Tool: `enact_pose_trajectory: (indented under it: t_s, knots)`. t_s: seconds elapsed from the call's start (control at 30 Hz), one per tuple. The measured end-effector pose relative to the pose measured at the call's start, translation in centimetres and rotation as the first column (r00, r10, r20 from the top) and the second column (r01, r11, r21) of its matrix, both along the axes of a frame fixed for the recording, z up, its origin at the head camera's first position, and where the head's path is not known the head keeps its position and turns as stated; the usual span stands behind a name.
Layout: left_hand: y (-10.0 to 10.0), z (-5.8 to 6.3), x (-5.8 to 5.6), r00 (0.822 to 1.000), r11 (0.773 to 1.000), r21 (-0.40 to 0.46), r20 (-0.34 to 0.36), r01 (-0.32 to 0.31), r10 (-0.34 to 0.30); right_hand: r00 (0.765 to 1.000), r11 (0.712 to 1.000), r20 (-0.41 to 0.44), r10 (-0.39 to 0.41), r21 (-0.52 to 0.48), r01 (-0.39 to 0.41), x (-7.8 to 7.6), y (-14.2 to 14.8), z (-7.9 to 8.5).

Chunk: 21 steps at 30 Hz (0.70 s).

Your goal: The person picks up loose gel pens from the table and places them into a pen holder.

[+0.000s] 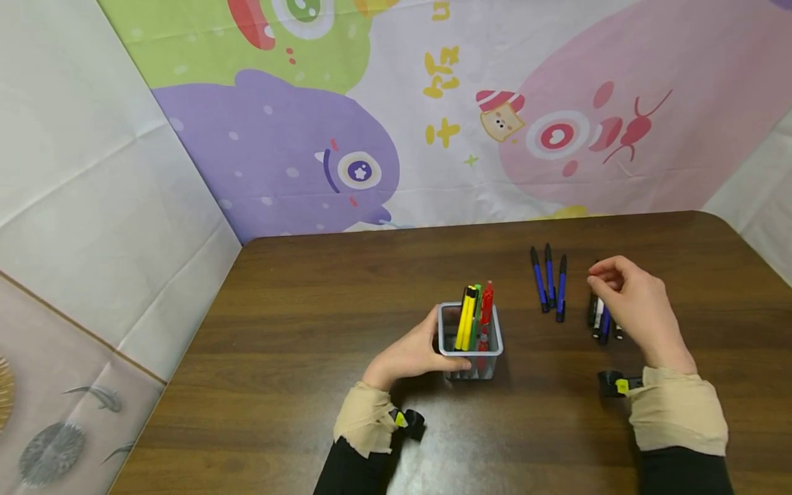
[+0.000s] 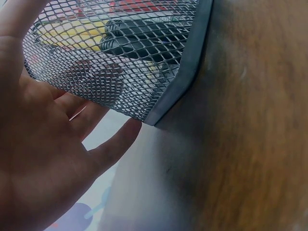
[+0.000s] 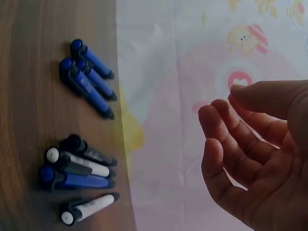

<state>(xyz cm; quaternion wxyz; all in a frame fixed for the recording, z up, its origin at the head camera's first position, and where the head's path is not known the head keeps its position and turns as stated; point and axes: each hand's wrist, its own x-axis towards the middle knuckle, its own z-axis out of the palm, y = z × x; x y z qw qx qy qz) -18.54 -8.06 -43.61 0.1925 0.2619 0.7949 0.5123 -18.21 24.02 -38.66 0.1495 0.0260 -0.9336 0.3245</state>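
The left hand grips the mesh cup, which stands upright on the table. The cup contains yellow, green and red pens. The right hand is released: fingers loosely bent, holding nothing, above a mixed pen group in black, white and blue. Three blue pens lie near that group.

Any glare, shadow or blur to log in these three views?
Head: pale glare on the table near the left hand; left wrist: that hand in shade, wood grain blurred; right wrist: dim, hazy, blue pens soft-edged, cartoon backdrop washed out.
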Motion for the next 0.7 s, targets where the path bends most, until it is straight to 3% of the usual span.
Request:
enact_pose_trajectory:
  t_s: [0.4,0.7]
  knots:
    - [0.0,0.1,0.0,1.000,1.000,0.005,0.015,0.002,-0.002,0.996,0.997,0.073,-0.053,0.051,0.050,-0.1,1.0,-0.9]
    - [0.0,0.0,0.0,1.000,1.000,0.010,0.017,0.005,-0.006,0.975,0.993,0.187,-0.119,0.047,0.112,0.0,1.6,-1.4]
